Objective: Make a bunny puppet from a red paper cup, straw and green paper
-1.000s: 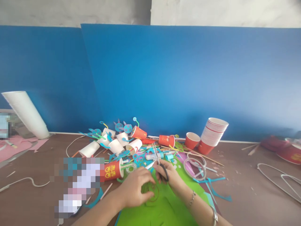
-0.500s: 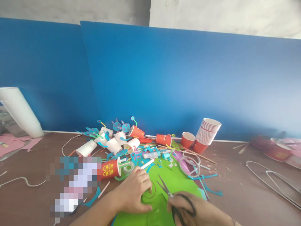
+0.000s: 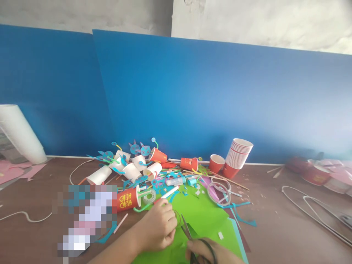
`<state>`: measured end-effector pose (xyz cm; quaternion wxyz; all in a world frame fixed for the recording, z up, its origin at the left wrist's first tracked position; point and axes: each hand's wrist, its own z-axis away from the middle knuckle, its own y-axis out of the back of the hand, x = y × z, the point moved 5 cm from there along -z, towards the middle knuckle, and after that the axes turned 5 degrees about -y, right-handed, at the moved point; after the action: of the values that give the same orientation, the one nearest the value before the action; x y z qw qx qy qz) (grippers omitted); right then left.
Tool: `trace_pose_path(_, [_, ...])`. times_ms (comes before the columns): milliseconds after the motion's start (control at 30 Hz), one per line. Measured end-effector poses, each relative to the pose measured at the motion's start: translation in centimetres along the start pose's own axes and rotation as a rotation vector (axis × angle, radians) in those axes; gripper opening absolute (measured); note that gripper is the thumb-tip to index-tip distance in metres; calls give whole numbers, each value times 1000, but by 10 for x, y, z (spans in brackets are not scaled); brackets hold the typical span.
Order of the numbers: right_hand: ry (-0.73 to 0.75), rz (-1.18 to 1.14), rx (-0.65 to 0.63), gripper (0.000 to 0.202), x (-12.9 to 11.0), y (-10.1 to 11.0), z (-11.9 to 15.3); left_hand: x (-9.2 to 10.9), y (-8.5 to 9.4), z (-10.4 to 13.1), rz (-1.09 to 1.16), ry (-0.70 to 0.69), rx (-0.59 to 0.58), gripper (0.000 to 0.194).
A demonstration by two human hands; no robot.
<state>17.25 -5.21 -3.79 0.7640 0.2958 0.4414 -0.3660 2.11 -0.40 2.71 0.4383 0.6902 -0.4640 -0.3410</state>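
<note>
Here, my right hand grips dark-handled scissors over the near part of the bright green paper, their slim grey blades parted and pointing toward its far side. My left hand rests curled on the paper's left side, fingers bent in; whether it pinches anything, I cannot tell. A pale blue sheet shows beneath the green paper's right edge, and a white scrap lies on top

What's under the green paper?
Light blue paper and dark red paper peek out past the right edge of the green paper. Anything else beneath is covered, so I can't tell.
</note>
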Motion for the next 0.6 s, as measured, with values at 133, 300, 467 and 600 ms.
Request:
trace_pose_path(133, [-139, -258, 48, 52, 7, -11, -16, 0, 3, 0, -23, -11, 50, 11])
trace_pose_path(300, [-154, -315, 164, 55, 0, -21, -17, 1, 2, 0, -49, -33, 73, 12])
trace_pose_path(467, [-124, -271, 239, 53, -17, -27, -10, 2, 3, -1, -53, -53, 100, 13])
trace_pose_path(600, [-127, -299, 268, 52, -22, -28, -10, 2, 4, -1, -48, -65, 100, 12])
